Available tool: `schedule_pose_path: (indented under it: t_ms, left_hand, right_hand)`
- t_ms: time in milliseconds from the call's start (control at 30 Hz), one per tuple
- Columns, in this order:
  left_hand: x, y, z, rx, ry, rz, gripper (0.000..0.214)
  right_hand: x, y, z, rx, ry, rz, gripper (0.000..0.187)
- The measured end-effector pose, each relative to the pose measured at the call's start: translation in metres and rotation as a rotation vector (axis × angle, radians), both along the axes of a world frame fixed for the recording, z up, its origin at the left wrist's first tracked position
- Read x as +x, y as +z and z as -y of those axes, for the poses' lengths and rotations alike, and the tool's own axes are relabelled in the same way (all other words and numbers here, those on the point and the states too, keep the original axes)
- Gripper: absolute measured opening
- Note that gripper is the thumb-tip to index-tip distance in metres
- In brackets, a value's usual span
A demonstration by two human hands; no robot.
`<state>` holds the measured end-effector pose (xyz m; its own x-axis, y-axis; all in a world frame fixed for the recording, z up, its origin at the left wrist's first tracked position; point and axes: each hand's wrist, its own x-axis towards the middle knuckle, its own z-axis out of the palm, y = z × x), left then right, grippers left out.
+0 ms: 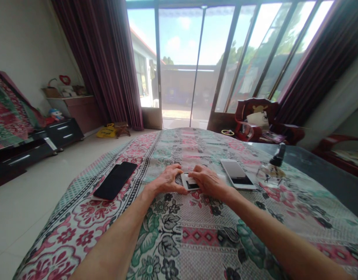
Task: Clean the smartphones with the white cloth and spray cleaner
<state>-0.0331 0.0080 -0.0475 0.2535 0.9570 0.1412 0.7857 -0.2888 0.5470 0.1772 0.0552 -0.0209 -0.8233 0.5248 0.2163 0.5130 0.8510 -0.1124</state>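
Note:
A white-framed phone (193, 186) lies flat on the patterned cloth between my hands, its screen partly covered. My left hand (169, 179) grips its left end, thumb at the near corner and fingers at the far one. Over the screen, the bent fingers of my right hand (208, 181) press a thin white piece (191, 180), which looks like a cloth or tissue. That hand hides the phone's right end. Right of it rests a larger white phone (237, 175), face up. A black phone (116, 181) lies to the left on top of something pale.
A clear spray bottle (271, 171) with a black pump stands at the right. The floral tablecloth (196, 249) covers the table. Beyond are glass doors (181, 70), a carved wooden chair (256, 120), purple curtains (109, 62) and, on the floor, a yellow bag (106, 131).

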Motion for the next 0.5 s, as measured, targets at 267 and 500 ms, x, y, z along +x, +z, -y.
schedule_pose_path:
  t_ms: [267,500]
  left_hand:
    - [-0.002,-0.004,0.0,0.02,0.001,0.0,0.072]
    - [-0.002,-0.004,-0.001,0.035,-0.01,-0.023,0.072]
  right_hand:
    - [0.037,0.007,0.016,-0.013,0.016,0.0,0.03]
    - [0.041,0.011,-0.026,0.113,-0.186,0.126,0.029]
